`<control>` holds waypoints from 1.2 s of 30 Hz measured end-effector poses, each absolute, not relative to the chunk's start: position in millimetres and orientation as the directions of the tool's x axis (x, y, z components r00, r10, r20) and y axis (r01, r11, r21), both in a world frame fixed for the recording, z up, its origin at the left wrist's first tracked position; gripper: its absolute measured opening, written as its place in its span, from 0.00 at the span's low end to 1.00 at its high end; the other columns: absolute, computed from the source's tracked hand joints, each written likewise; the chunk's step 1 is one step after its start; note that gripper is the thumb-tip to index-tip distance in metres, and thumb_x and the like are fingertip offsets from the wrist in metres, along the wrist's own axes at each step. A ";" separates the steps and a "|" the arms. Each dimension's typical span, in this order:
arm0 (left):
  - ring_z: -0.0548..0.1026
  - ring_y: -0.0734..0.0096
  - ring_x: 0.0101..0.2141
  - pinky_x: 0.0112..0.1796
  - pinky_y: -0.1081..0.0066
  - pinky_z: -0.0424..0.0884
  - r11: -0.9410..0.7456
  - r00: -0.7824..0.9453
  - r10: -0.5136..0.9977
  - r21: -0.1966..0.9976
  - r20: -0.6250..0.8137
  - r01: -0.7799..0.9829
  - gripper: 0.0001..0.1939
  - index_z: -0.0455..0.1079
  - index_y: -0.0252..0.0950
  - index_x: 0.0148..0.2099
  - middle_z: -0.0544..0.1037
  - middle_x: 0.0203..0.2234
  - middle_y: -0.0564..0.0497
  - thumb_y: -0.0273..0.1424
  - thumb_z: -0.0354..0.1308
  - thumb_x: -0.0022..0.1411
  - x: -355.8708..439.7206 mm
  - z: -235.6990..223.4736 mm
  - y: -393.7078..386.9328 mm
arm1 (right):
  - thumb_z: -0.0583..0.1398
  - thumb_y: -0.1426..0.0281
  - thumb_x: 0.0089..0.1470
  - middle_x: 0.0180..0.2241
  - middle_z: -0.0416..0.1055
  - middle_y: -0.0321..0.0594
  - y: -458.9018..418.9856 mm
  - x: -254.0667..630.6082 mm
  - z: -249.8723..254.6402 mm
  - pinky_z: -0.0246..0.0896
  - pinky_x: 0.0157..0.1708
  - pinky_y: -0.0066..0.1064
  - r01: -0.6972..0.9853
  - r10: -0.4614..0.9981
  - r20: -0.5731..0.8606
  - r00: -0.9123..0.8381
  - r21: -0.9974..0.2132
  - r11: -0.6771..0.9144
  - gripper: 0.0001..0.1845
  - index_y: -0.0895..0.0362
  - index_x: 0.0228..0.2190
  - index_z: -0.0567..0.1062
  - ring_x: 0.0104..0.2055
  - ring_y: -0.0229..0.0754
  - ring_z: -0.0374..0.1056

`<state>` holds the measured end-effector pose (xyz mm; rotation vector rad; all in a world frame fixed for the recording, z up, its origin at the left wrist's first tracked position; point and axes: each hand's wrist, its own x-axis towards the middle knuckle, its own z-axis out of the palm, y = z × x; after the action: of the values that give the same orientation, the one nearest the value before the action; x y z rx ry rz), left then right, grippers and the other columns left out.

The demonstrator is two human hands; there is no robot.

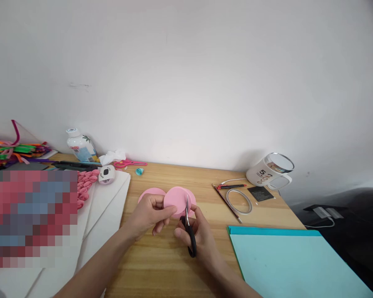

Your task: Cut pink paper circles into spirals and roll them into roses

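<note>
My left hand [153,213] pinches a round pink paper disc [176,198] between thumb and fingers, lifted a little over the wooden table [155,265]. In my right hand [200,236] is a pair of black-handled scissors [190,238], fingers closed around the grips. Their blades point away from me and overlap the right part of the disc; whether they are cutting it I cannot tell. Other pink paper rounds [151,192] lie behind, one at the left partly covered by my left hand and more pink paper showing at the right.
At right stand a white mug [261,171], a coiled white cable [251,204], pencils [226,203] and light blue paper sheets [292,260]. On the left are white sheets [108,207], a white bottle [81,145], pink scissors [135,163] and colourful pipe cleaners [15,151]. A wall rises behind.
</note>
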<state>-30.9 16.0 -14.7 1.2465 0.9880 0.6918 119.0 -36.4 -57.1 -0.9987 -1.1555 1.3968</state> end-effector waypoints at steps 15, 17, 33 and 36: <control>0.60 0.84 0.09 0.09 0.82 0.52 0.176 0.422 0.888 0.983 -0.184 0.059 0.15 0.67 0.32 0.23 0.67 0.12 0.58 0.39 0.62 0.50 -32.8 -13.7 16.1 | 0.64 0.58 0.44 0.17 0.49 0.22 -37.9 119.6 -57.6 0.38 0.17 0.22 -0.176 0.993 0.020 -0.119 -0.984 -0.001 0.26 0.53 0.41 0.60 0.18 0.31 0.42; 0.60 0.84 0.09 0.09 0.82 0.52 0.175 0.418 0.891 0.983 -0.179 0.048 0.15 0.67 0.32 0.23 0.67 0.12 0.58 0.39 0.63 0.50 -32.7 -12.9 16.0 | 0.64 0.59 0.43 0.17 0.49 0.22 -38.2 119.3 -58.4 0.38 0.17 0.22 -0.169 0.994 0.007 -0.109 -0.986 -0.012 0.26 0.53 0.41 0.60 0.18 0.31 0.43; 0.66 0.80 0.11 0.10 0.80 0.61 0.191 0.424 0.891 0.981 -0.158 -0.036 0.15 0.68 0.31 0.23 0.72 0.15 0.54 0.39 0.64 0.50 -33.4 -16.0 16.8 | 0.62 0.66 0.44 0.15 0.52 0.20 -41.1 116.3 -64.3 0.40 0.16 0.21 -0.165 0.993 -0.032 -0.111 -0.985 -0.050 0.24 0.54 0.42 0.58 0.16 0.30 0.46; 0.66 0.80 0.11 0.10 0.81 0.61 0.185 0.440 0.883 0.983 -0.165 -0.003 0.16 0.67 0.31 0.21 0.71 0.13 0.54 0.38 0.64 0.49 -34.2 -16.6 16.5 | 0.64 0.64 0.44 0.16 0.52 0.21 -40.6 117.1 -61.1 0.38 0.16 0.21 -0.179 0.992 -0.016 -0.123 -0.983 -0.039 0.26 0.54 0.41 0.59 0.17 0.30 0.44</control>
<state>-34.2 16.5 -16.6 1.2274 0.9225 0.7688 117.1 -40.6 -61.1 -1.0328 -1.1461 1.3989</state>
